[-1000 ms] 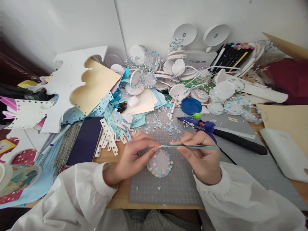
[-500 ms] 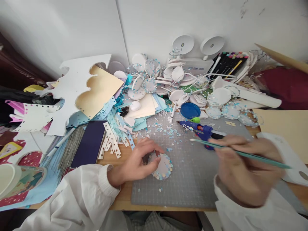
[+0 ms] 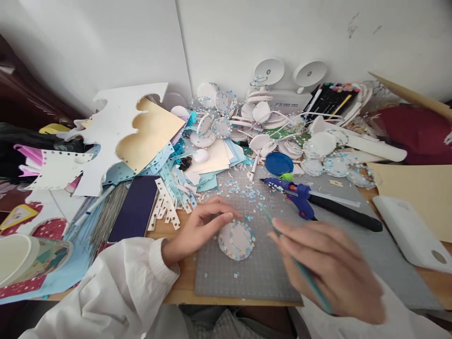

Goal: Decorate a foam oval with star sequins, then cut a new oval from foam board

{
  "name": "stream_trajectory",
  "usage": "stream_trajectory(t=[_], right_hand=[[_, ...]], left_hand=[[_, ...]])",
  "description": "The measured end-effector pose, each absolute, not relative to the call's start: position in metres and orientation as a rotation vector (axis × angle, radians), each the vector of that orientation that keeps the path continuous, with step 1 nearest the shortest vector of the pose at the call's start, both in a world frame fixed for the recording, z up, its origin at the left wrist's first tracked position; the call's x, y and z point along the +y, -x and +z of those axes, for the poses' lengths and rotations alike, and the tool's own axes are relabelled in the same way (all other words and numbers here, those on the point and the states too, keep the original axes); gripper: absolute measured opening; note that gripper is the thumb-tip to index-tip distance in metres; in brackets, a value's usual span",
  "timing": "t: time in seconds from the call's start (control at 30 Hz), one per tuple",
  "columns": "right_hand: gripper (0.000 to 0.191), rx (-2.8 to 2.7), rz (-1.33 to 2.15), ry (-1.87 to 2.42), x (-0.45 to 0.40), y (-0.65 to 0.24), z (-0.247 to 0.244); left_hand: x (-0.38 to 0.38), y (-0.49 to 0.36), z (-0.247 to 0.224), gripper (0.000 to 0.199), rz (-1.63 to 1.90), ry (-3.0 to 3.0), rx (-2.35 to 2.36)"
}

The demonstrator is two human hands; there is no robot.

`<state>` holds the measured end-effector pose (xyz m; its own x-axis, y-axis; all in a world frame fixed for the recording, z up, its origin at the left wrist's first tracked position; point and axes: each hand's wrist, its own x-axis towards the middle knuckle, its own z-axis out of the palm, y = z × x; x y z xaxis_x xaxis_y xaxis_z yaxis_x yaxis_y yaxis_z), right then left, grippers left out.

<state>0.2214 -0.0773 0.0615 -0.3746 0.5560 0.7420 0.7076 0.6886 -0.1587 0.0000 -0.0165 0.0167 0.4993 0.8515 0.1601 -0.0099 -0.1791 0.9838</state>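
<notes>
A round white disc (image 3: 237, 239), ringed with pale blue, white and cream star-shaped paper bits, lies on the grey cutting mat (image 3: 259, 275). My left hand (image 3: 208, 223) reaches over the disc's upper left edge with fingers loosely curved and nothing gripped; whether it touches the disc I cannot tell. Blurred by motion, my right hand (image 3: 328, 266) grips a thin teal stick-like tool (image 3: 312, 285), its tip pointing up and left. Beyond that tip lie loose star-shaped bits (image 3: 243, 190) scattered on the mat.
Right of the bits lie a blue glue gun (image 3: 294, 190), a black-handled tool (image 3: 348, 214) and a white case (image 3: 411, 230). A blue lid (image 3: 278, 163) and heaped decorated discs (image 3: 222, 127) stand behind. At left are a dark blue box (image 3: 134, 207), wires (image 3: 109, 219) and a cup (image 3: 33, 259).
My right hand has swung left and down, bringing the teal tool's tip nearer the disc and uncovering the black-handled tool. My left hand has lifted back a little, showing more of the disc.
</notes>
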Motion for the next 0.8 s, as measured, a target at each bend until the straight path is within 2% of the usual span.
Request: stream_trajectory(t=[0.1,0.3,0.57,0.67,0.8], right_hand=[[0.016,-2.181,-0.294,0.813,-0.071,-0.2,0.053],[0.021,-2.264,-0.464,0.681,-0.056,-0.176,0.05],[0.016,-2.256,-0.394,0.634,-0.06,-0.163,0.037],[0.017,-2.199,-0.232,0.677,-0.059,-0.161,0.037],[0.029,-2.081,0.259,0.781,-0.063,-0.175,0.042]], left_hand=[[-0.017,0.001,0.015,0.023,0.898,-1.438,0.696],[-0.016,-0.002,0.01,0.031,0.872,-1.231,0.616],[-0.018,0.001,0.005,0.029,0.747,-1.137,0.688],[-0.018,0.002,0.005,0.035,0.74,-1.145,0.714],[-0.017,-0.001,0.01,0.036,0.783,-1.137,0.704]])
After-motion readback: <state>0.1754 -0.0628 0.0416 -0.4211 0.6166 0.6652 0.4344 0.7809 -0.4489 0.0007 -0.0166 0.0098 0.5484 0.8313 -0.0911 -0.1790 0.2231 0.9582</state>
